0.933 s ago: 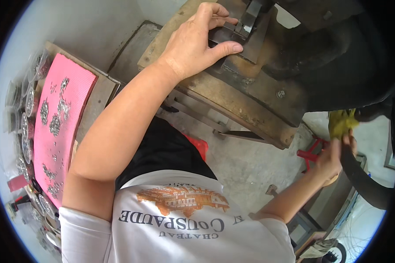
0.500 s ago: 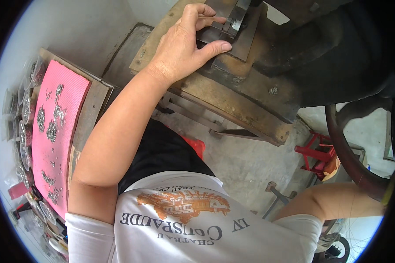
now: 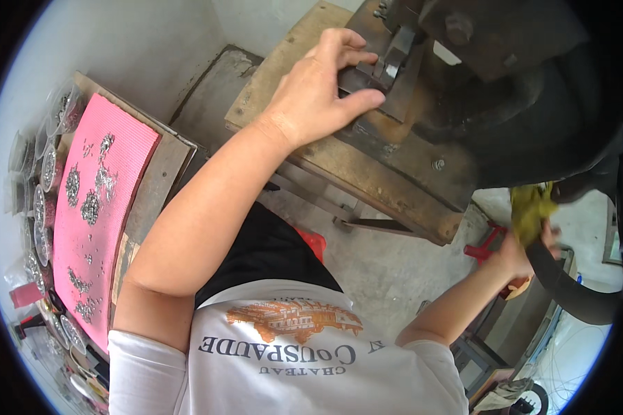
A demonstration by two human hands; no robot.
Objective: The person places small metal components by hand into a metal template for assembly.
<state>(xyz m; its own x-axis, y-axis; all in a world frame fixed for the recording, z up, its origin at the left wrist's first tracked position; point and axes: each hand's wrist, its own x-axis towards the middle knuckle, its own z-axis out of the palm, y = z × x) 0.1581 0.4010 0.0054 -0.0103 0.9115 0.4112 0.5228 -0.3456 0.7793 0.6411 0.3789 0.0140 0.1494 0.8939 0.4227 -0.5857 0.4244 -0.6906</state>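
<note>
My left hand rests on the bed of a dark metal screw press, thumb and fingers spread apart around a small steel block tool. Its fingertips are at the block's edge, and whatever lies under them is hidden. Off to the right, my right hand is closed around the rim of the press's dark handwheel, just below a yellow cloth wrap. That hand is somewhat blurred.
A wooden bench carries the press. At left, small metal pieces lie in piles on a pink ribbed mat, with several clear tubs of parts beside it. A red stool stands on the floor behind the wheel.
The handwheel has turned, bringing its yellow wrap and my right hand into view at right. My left hand stays by the steel block while the whole view has shifted slightly.
</note>
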